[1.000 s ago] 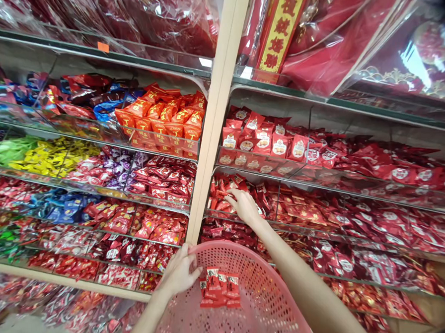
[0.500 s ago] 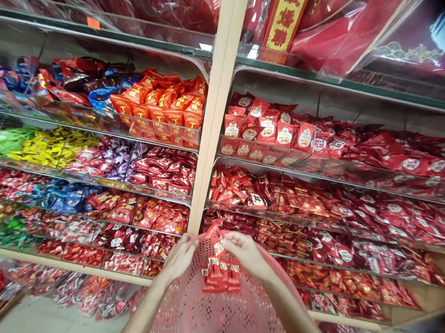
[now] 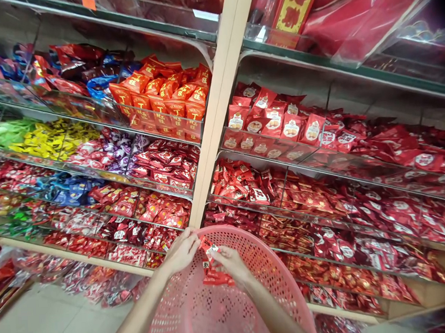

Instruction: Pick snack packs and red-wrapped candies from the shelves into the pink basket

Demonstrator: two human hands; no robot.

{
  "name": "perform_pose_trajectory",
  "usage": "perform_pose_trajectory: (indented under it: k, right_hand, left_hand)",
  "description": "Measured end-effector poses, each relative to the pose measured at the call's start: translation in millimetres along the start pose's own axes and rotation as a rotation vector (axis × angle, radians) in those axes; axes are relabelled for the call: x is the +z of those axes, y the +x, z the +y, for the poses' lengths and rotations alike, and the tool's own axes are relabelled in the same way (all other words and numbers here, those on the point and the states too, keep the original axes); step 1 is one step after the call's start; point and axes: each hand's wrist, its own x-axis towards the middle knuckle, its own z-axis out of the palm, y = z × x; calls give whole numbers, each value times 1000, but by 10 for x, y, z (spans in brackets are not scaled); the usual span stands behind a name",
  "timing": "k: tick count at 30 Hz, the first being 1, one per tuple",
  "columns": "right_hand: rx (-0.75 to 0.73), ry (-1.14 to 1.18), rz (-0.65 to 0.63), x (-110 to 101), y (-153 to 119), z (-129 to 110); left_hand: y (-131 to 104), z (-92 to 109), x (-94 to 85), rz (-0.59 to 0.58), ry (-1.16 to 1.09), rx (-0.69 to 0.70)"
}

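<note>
A pink perforated basket (image 3: 284, 277) is in front of me, tilted so that its inside shows. My left hand (image 3: 182, 249) is closed on the basket's rim at its upper left. Inside the basket's opening, my right hand (image 3: 229, 265) pinches a small red packet (image 3: 209, 247) with dark characters on a white patch. More red packets (image 3: 215, 276) of the same kind are just below it, partly hidden by my right fingers.
Shelves with clear fronts hold orange-red bags (image 3: 159, 100), yellow packets (image 3: 55, 140) and red packets (image 3: 280, 123). A wooden upright (image 3: 219, 97) divides them. Bagged sweets (image 3: 102, 287) lie by the tiled floor (image 3: 73, 313) at lower left.
My right hand has moved slightly down and left with the packet, away from the rim. More of the basket's rim and inside shows. The left hand stays at the rim.
</note>
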Motion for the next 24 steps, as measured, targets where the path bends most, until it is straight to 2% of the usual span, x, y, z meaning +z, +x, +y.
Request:
perform_pose_trajectory:
  k: [4,8,17,24]
  right_hand:
    - [97,77,-63,-10,-42,57]
    - [80,101,-59,-2,-35,112]
    - [-108,-97,-19,-150,48,-1]
    - [-272,-193,131,-173,98,14]
  left_hand:
    - [18,-25,41,48,-12,3]
    - [17,-26,44,41,20,13]
    - [19,-27,58,36,101,10]
    - [11,23,13,27,68,4]
